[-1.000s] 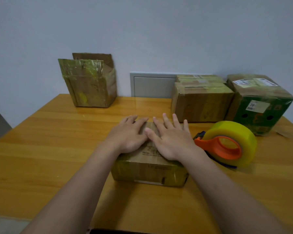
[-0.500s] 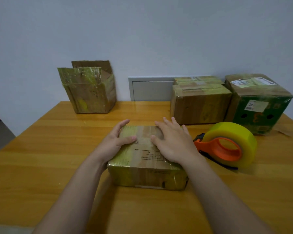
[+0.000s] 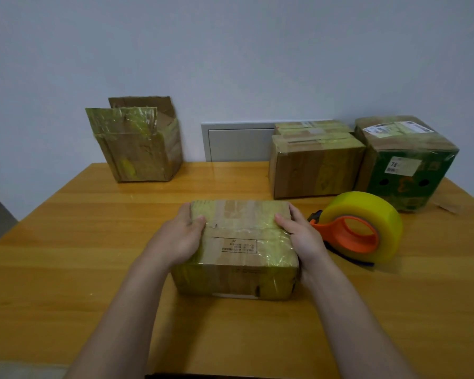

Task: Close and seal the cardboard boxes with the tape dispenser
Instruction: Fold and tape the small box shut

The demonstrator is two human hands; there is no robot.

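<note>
Both hands have slid from the top of the small cardboard box (image 3: 237,248) to its sides; left hand (image 3: 179,237) and right hand (image 3: 303,236) grip it mid-table, beside the tape dispenser (image 3: 359,228). Best lifted level, evenly squeezed.

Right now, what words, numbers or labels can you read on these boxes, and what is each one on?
"78": white sticker on the green box.
Shipping label on top of that box: too small to read.
Framed print on the near box: upside down, too blurred.
Small label on the brown box: too small.
</note>
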